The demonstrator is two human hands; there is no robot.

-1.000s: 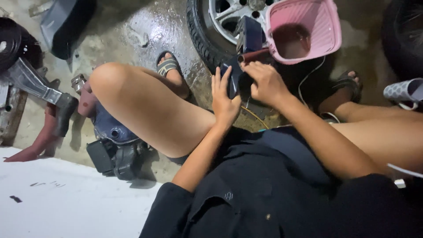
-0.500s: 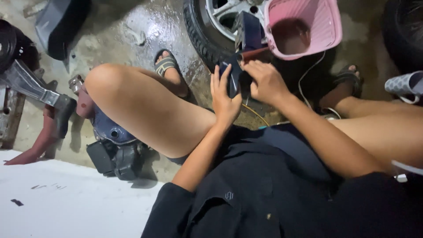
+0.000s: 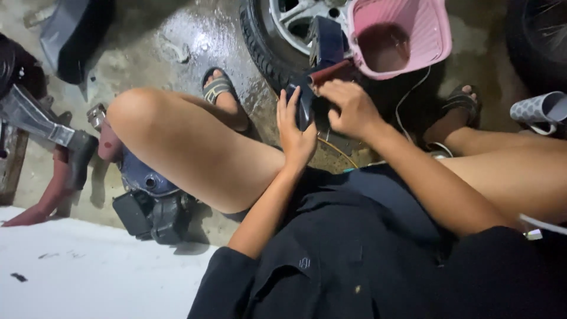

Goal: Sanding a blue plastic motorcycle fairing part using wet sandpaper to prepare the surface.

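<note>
Dark blue and glossy, the small panel (image 3: 304,106) I am working on stands almost on edge just above the middle of the frame, and my left hand (image 3: 295,133) cups it from the left side, palm and fingers wrapped round its near edge. My right hand (image 3: 351,109) is closed over a folded piece of reddish-brown abrasive paper (image 3: 331,72) and presses it against the panel's upper right face. Compared with a second ago both hands sit in nearly the same place; the paper has only slid a little along the surface and my head has tipped slightly, so I judge the rubbing is in mid-stroke and that patch is not finished. Just beyond my knuckles, in the upper right, a pink plastic basin (image 3: 434,35) with murky water in its bottom rests against a wheel with a silver rim and black tyre (image 3: 260,41). A thin white cable (image 3: 407,97) trails down from the basin past my right wrist. The concrete floor (image 3: 177,53) is wet and shiny at upper centre. My left knee rises to the left of the hands and my sandalled foot (image 3: 218,88) is planted near the tyre, crowding that side. At the far right edge a dotted grey cup (image 3: 540,112) lies tipped, and dark engine parts (image 3: 147,201) sit at lower left.
</note>
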